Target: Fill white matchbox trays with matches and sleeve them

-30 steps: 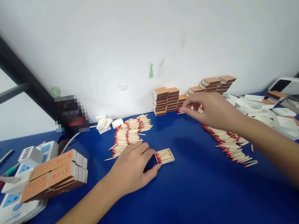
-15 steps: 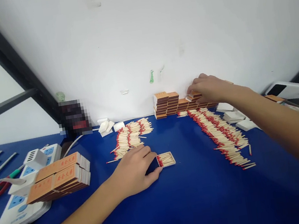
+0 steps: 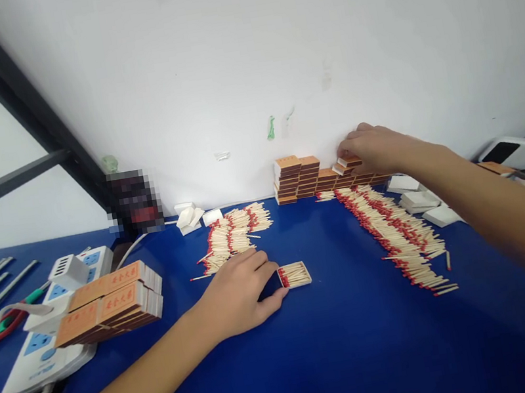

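My left hand rests on the blue table. Its thumb and forefinger are at the left end of a small open matchbox tray and appear to pinch it. Matches lie inside, red heads toward that hand. At the wall, my right hand has its fingers closed on an orange-topped matchbox on the lower part of a row of stacked matchboxes; the fingertips are partly hidden. Loose matches spread in a left pile and a longer right pile.
White empty-looking trays lie at the back left and beside the right pile. A bundle of matchboxes sits by a white power strip at left. Red-and-green-handled tools lie far left; a white device stands far right.
The whole view has shifted slightly, so everything appears a little right and higher. Both hands keep nearly the same places, left at the tray, right at the stacked matchboxes.
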Demonstrator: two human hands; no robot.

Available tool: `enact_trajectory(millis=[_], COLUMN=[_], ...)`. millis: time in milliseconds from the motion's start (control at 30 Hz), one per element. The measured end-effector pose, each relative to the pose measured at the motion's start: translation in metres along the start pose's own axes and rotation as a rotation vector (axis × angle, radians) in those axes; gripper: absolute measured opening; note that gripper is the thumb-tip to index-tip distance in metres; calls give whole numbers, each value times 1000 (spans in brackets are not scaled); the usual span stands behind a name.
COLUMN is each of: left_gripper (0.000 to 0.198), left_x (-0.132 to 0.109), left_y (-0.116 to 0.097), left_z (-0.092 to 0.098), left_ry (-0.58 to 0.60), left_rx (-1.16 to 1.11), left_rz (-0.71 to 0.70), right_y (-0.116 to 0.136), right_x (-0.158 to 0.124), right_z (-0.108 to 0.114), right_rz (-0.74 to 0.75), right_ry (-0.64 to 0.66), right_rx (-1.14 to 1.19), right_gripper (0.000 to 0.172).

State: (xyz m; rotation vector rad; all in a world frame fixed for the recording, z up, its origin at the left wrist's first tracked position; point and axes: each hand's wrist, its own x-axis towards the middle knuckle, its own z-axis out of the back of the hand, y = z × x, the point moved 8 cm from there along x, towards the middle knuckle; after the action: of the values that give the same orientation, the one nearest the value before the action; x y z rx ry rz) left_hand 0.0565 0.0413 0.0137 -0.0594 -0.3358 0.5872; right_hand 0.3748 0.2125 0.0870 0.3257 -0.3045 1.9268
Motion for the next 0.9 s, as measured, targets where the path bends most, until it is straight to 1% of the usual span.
enact_trajectory(millis=[100,167,233,300,367,467,533,633,667,700,733,767,833,900], left_gripper=[32,32,32,31,31,29,29,30,31,31,31,32,31,31], left_x=[0,0,0,0,0,1,1,0,0,0,0,0,1,1], left_y=[0,0,-1,-1,-2,-2,-2,-1,-1,-1,-1,-1,0,2], left_z=[-1,-1,-1,0,0,0,0,-1,-1,-1,-1,-1,-1,1], left_ry=[4,9,10,8,6,9,14,27,30,31,30,29,22,16], left_rx=[0,-2,3,13,21,19,12,6,7,11,15,19,26,34], left_rz=[-6,-5,-4,-6,-12,-15,-11,-4,-2,-1,1,1,1,4], right_y=[6,7,8,9,10,11,13,23,30,38,51,68,109,150], right_x=[-1,-2,-1,1,3,8,10,3,-3,-11,-21,-32,-55,-78], right_z=[-4,-4,-3,-3,-1,5,14,37,46,57,65,68,60,39], right_rz=[78,100,110,98,58,-19,-56,-79,-82,-100,-92,-53,53,171], right_ry=[95,123,142,152,150,122,88,15,-24,-82,-126,-137,-86,9], right_rx=[-47,-83,-113,-136,-129,-37,32,90,101,107,111,120,148,183], right_gripper=[21,16,15,18,22,30,34,33,30,32,34,32,27,28])
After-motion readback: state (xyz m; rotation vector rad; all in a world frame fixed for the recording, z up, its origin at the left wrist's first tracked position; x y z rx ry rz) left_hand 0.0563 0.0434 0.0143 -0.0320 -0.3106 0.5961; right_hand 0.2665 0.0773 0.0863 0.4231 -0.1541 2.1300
